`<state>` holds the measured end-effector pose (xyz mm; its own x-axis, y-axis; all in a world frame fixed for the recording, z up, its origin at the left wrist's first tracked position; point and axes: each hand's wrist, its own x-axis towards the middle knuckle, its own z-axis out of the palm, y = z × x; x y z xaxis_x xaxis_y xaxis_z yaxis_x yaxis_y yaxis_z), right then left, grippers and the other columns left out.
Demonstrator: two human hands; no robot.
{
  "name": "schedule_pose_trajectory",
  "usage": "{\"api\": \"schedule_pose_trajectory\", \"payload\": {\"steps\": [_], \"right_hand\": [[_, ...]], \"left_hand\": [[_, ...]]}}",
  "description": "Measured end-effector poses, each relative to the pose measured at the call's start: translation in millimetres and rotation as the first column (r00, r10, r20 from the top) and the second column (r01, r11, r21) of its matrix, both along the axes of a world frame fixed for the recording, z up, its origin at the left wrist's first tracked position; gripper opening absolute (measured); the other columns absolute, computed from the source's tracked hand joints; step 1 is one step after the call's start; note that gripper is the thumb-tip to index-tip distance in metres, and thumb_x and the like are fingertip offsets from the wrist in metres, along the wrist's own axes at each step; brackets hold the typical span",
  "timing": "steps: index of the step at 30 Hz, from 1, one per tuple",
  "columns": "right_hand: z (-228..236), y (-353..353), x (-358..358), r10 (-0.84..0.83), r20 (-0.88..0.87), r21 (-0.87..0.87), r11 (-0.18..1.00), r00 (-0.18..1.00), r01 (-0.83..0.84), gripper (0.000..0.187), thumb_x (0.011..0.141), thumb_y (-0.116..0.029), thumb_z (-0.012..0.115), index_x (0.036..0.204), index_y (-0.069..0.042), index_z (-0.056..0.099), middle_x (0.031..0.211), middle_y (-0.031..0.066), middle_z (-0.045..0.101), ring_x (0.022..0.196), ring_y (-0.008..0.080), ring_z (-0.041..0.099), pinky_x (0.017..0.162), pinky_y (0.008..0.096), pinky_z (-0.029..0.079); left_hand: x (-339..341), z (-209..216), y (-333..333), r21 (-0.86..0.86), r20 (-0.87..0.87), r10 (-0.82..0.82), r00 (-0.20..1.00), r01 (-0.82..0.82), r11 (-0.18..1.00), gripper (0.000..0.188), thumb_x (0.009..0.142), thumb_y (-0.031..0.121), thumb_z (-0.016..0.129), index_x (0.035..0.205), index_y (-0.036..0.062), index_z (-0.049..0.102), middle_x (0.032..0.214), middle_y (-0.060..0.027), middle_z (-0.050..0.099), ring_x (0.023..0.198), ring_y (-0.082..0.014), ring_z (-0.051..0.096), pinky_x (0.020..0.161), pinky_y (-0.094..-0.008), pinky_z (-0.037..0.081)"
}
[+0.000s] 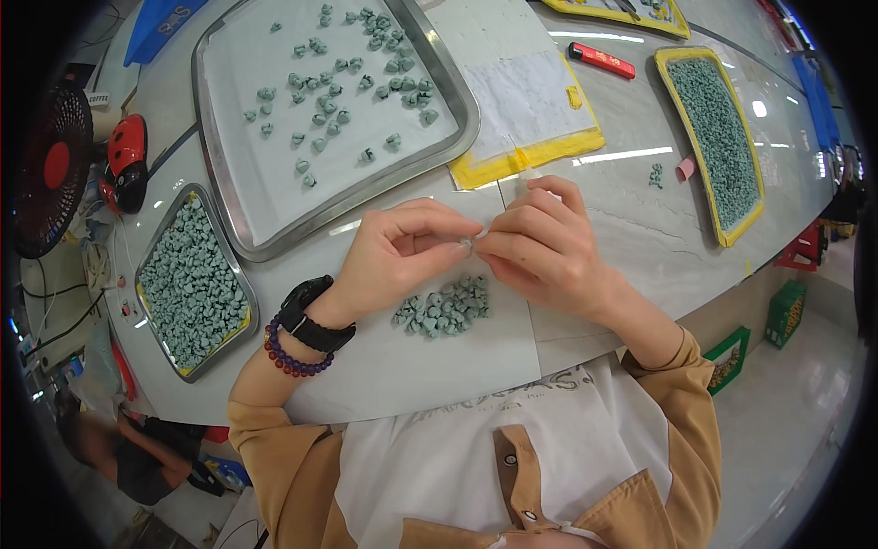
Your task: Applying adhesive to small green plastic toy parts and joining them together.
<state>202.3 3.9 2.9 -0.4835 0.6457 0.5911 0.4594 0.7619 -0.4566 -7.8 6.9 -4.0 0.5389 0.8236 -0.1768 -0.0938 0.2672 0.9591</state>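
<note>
My left hand [412, 247] and my right hand [549, 242] meet over the table, thumbs and forefingers pinched together. Between the fingertips is a small grey-green piece [467, 242], mostly hidden, with both hands on it. A slim pale thing with an orange-yellow tip [522, 157] shows just beyond my right fingers; whether that hand holds it I cannot tell. Close below my hands lies a loose heap of grey-green lumpy pieces [444, 309]. Ahead on the left, a large metal tray [233, 206] lined with white paper carries similar pieces, spread apart.
A smaller tray [250, 297] heaped with pieces stands at left, near a fan [55, 169] and a red ladybird-shaped object [128, 160]. Farther right are a yellow-edged sheet [530, 101], a red cutter-like tool [601, 60] and a yellow-rimmed tray [745, 160] of tiny green pieces. Someone sits at lower left.
</note>
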Motion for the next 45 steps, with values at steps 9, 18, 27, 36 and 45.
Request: {"api": "schedule_pose_trajectory", "payload": {"steps": [9,18,27,36,45], "right_hand": [[-2.5,-0.5,-2.5,-0.010,0.001,0.032,0.999,1.000,0.010,0.024,0.060,-0.006,0.074,0.079,-0.011,0.062,0.080,-0.0017,0.057,0.078,0.0179,0.054,0.082,0.0373,0.040],[-5.7,-0.8,-4.2,-0.073,-0.010,0.030,0.997,0.997,0.073,0.028,0.057,-0.003,0.076,0.079,-0.013,0.062,0.078,-0.0017,0.058,0.083,0.0198,0.055,0.084,0.0385,0.039],[-5.7,-1.7,-2.2,-0.090,0.026,0.051,0.995,0.996,0.089,0.025,0.059,-0.008,0.075,0.079,-0.011,0.060,0.081,-0.0018,0.057,0.080,0.0199,0.052,0.081,0.0391,0.039],[-4.4,-0.3,-3.5,-0.101,-0.006,0.003,0.995,0.995,0.101,0.029,0.057,-0.002,0.076,0.080,-0.012,0.063,0.076,-0.0019,0.057,0.074,0.0196,0.049,0.080,0.0349,0.037],[-1.8,-0.2,-2.5,-0.059,0.002,-0.032,0.998,0.998,0.059,0.026,0.057,-0.002,0.075,0.079,-0.010,0.063,0.079,-0.0015,0.058,0.078,0.0200,0.052,0.079,0.0360,0.038]], "left_hand": [[-0.6,-0.4,-1.3,0.010,0.004,-0.018,1.000,0.018,1.000,0.024,0.084,-0.004,0.060,0.108,-0.0030,0.064,0.105,-0.0077,0.061,0.095,-0.0113,0.060,0.083,-0.0241,0.051],[0.8,9.0,1.5,-0.139,0.040,-0.012,0.999,0.017,0.990,0.026,0.087,-0.006,0.053,0.113,-0.0058,0.059,0.113,-0.0102,0.060,0.102,-0.0144,0.060,0.090,-0.0279,0.051],[2.5,4.4,-2.4,-0.041,0.045,0.013,0.999,-0.011,0.999,0.025,0.086,-0.008,0.054,0.109,-0.0042,0.062,0.113,-0.0108,0.058,0.104,-0.0152,0.058,0.091,-0.0278,0.049],[4.1,0.4,-3.4,0.059,0.048,0.058,0.997,-0.061,0.996,0.024,0.084,-0.009,0.056,0.105,-0.0032,0.064,0.108,-0.0094,0.059,0.100,-0.0139,0.059,0.088,-0.0268,0.050],[5.9,2.2,-11.6,0.184,-0.069,0.133,0.989,-0.118,0.976,0.023,0.083,-0.008,0.057,0.101,0.0013,0.067,0.098,-0.0076,0.063,0.090,-0.0127,0.062,0.080,-0.0252,0.051]]}}
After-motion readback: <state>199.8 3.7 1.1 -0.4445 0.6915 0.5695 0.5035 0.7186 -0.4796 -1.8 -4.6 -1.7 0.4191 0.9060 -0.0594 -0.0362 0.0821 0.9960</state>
